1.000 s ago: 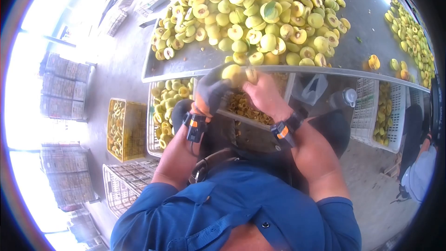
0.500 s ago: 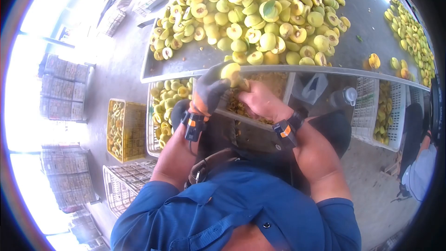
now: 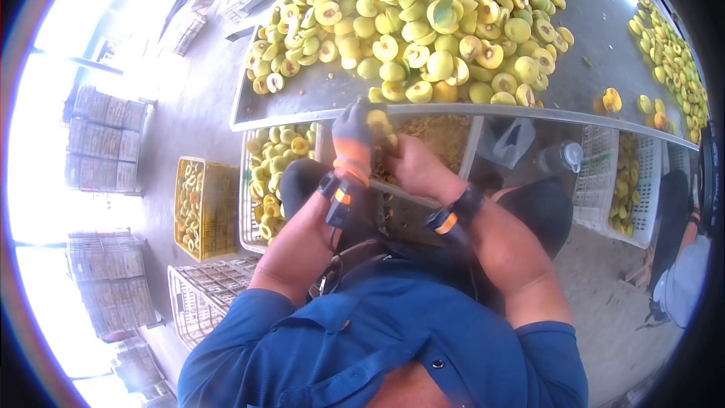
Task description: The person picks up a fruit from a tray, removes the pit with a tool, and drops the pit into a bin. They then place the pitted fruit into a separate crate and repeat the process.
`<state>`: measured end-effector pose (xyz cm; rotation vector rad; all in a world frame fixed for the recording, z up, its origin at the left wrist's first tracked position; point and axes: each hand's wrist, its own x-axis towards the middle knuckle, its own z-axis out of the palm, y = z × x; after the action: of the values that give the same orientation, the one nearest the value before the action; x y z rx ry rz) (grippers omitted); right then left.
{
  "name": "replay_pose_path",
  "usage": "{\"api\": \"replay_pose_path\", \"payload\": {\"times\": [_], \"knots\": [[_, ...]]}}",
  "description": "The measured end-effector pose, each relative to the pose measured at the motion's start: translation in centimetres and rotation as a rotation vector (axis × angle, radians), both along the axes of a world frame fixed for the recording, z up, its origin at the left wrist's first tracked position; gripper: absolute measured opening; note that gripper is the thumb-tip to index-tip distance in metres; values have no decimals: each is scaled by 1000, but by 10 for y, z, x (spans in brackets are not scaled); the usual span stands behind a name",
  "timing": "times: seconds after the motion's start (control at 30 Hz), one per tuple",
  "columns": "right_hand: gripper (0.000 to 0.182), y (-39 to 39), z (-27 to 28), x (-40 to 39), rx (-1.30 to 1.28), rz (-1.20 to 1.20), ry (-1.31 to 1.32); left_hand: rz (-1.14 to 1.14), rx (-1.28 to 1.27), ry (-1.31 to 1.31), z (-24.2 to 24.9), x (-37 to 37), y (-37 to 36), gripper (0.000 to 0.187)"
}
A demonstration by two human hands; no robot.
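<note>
My left hand (image 3: 352,134), in a grey glove with an orange cuff, is closed around a yellow-green peach (image 3: 377,122) just below the table's front edge. My bare right hand (image 3: 415,165) is closed in a fist close beside the fruit. Whatever it grips is too blurred and hidden to name. Below both hands sits a crate (image 3: 472,155) with brown pits and scraps in it. On the metal table (image 3: 317,94) beyond lies a big heap of halved peaches (image 3: 415,30), several showing brown centres.
A white crate of peach halves (image 3: 278,162) stands by my left knee, with a yellow crate (image 3: 219,215) farther left. To the right are a plastic bag (image 3: 510,143), a lidded bottle (image 3: 563,157) and another white crate (image 3: 593,181). A person (image 3: 683,279) sits at far right.
My left hand has turned, its back now more toward me, and the peach has dipped lower between the hands. My right hand has shifted slightly and its wrist has rotated.
</note>
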<state>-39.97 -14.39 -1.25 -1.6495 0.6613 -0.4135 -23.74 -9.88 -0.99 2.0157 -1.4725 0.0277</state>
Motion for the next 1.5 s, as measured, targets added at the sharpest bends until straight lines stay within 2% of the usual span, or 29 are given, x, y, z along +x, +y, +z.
{"api": "replay_pose_path", "payload": {"times": [0.07, 0.1, 0.17, 0.2, 0.23, 0.3, 0.33, 0.37, 0.47, 0.5, 0.57, 0.67, 0.7, 0.77, 0.8, 0.87, 0.93, 1.0, 1.07, 1.1, 1.2, 1.27, 1.3, 1.33, 1.4, 1.5], "knots": [[26, -9, 26, -10, 431, 148, 100, 12, -66, -118, -7, -3, -1, 38], [26, -6, 22, -10, 169, 113, 76, 70, -108, -62, -11, -11, -3, 31], [26, 1, 9, -6, -362, 52, 24, 160, -183, 433, -20, -26, -9, 32], [24, 1, 2, -4, -318, 40, -62, 202, -221, 679, -21, -28, -12, 33], [22, 1, -7, -4, -273, 26, -147, 230, -180, 766, -21, -27, -13, 31], [19, -1, 5, -13, 83, 64, -154, 109, -99, 283, -13, -22, -9, 32], [17, -8, 19, -21, 386, 120, -76, 48, -64, 42, -8, -16, -8, 32], [15, -13, 30, -26, 688, 176, 2, -41, -154, -19, -10, -9, -8, 36], [15, -5, 7, -22, 900, 350, -77, -240, -131, 89, -17, -1, -6, 34], [18, -3, 6, -23, 898, 339, -96, -345, -155, 96, -18, 3, -7, 32], [25, 1, 9, -25, 889, 316, -129, -322, -118, 268, -13, -1, -5, 31], [19, -6, 16, -35, 887, 360, -84, -236, -166, 359, -13, 11, -6, 24], [17, -7, 0, -36, 767, 337, 51, -179, -161, 400, -9, 22, 1, 19], [16, -9, -73, -33, 519, 292, 315, -63, -155, 486, -2, 42, 14, 16], [17, -10, -130, -39, 71, 385, 415, 0, -157, 596, 17, 47, 27, 21], [33, 2, -173, -42, -86, 339, 666, 224, -279, 751, 24, 80, 56, 20], [36, 9, -149, -37, 1, 234, 699, 398, -297, 708, 25, 128, 98, 19], [36, 0, -95, -34, 32, 213, 688, 523, -156, 638, 12, 180, 148, 20], [33, -9, -68, -29, 38, 156, 630, 727, 471, 96, 28, 193, 163, 32], [30, -12, -61, -25, 27, 121, 577, 728, 481, -30, 22, 199, 163, 39], [34, -18, -41, -11, -47, 71, 440, 560, 130, 142, 20, 187, 105, 36], [35, -17, -33, -8, -68, 40, 361, 321, -36, 215, 26, 165, 34, 37], [35, -16, -39, -4, -27, 41, 338, 210, 12, 170, 14, 168, 0, 43], [34, -15, -37, -3, -51, 46, 345, 148, 11, 46, 24, 143, -32, 49], [33, -12, -28, 1, -95, 56, 361, 131, 54, -41, 12, 126, -102, 54], [32, -18, -16, 3, -89, 85, 306, 159, 259, -54, -12, 129, -155, 58]]}}
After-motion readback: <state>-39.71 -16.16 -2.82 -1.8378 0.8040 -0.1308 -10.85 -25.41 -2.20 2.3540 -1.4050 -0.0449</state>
